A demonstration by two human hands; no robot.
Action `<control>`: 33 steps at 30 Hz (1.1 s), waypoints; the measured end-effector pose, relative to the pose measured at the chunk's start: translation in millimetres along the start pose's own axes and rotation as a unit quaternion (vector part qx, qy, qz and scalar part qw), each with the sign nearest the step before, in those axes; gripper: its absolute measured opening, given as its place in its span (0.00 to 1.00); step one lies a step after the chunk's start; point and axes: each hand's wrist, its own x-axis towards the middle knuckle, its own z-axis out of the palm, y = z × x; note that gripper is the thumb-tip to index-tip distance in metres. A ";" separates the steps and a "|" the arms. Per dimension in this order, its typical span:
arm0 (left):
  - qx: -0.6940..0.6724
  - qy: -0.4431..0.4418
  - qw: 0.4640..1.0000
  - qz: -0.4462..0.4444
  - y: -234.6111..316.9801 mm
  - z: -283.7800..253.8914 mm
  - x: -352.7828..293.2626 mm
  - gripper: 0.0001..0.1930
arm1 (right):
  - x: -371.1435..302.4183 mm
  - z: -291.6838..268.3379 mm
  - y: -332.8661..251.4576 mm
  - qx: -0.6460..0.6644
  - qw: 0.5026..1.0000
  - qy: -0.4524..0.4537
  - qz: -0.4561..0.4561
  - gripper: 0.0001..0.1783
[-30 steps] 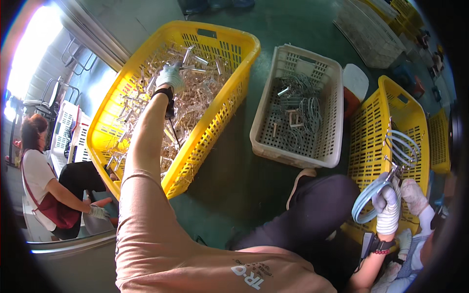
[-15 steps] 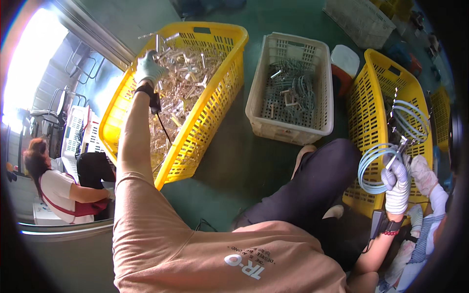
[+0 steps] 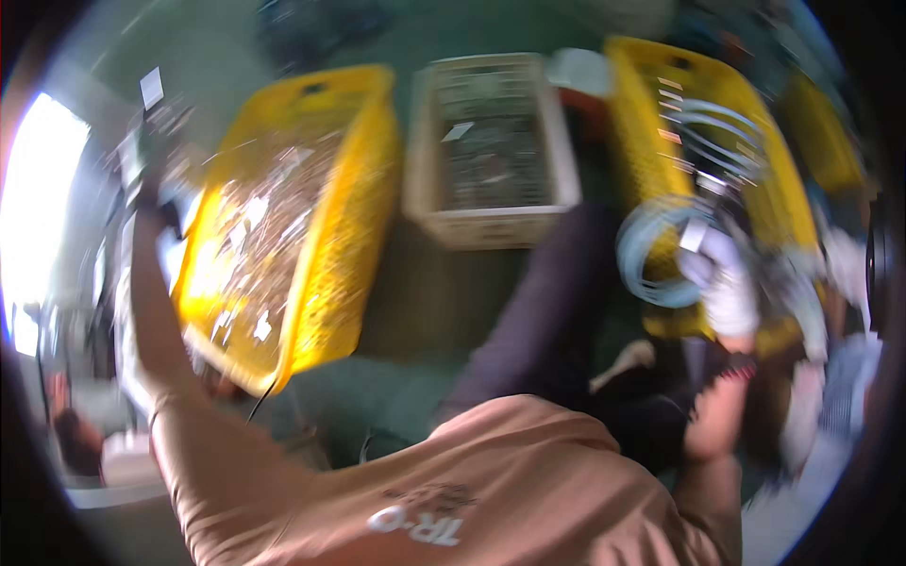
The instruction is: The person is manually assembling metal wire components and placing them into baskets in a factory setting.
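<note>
My left hand, gloved and smeared by motion, is raised past the left rim of the left yellow basket. Blurred shiny metal parts stick out beside its fingers and seem to be held in it. Inside that basket lies a heap of small metal parts. On the right, my white-gloved right hand is closed on a bundle of light-blue coiled cables with a metal piece at the grip. Its loops hang over the near side of the right yellow basket.
Between the yellow baskets stands a whitish crate holding grey coils and metal pieces. A white-topped container is behind it. Another person's sleeve is close at the right. My bent knee reaches toward the crate.
My left hand has lifted out of the left basket and swung left past its rim. The view has shifted, so the baskets appear further left. My right hand keeps the cables.
</note>
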 end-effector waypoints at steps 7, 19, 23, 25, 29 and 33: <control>0.333 0.113 0.934 0.069 60.6 113.1 141.2 0.43 | -23.1 -43.0 10.5 0.048 0.994 -0.076 0.055 0.16; 0.077 -0.197 0.935 0.285 154.0 704.8 242.7 0.33 | -74.8 -90.7 40.5 0.104 0.990 -0.023 0.089 0.16; 0.186 -0.188 0.930 0.255 145.6 831.4 201.1 0.39 | -78.9 -96.1 40.7 0.101 0.990 0.009 0.102 0.16; 0.209 -0.219 0.935 0.185 135.0 883.1 188.3 0.41 | -76.0 -100.6 49.7 0.111 0.987 0.013 0.113 0.17; 0.282 -0.228 0.921 0.140 45.9 956.3 211.3 0.47 | -57.2 -93.2 55.6 0.089 0.988 -0.003 0.128 0.18; 0.114 -0.494 0.862 -0.002 45.3 972.7 184.3 0.42 | -48.4 -101.8 68.6 0.091 0.985 0.016 0.144 0.17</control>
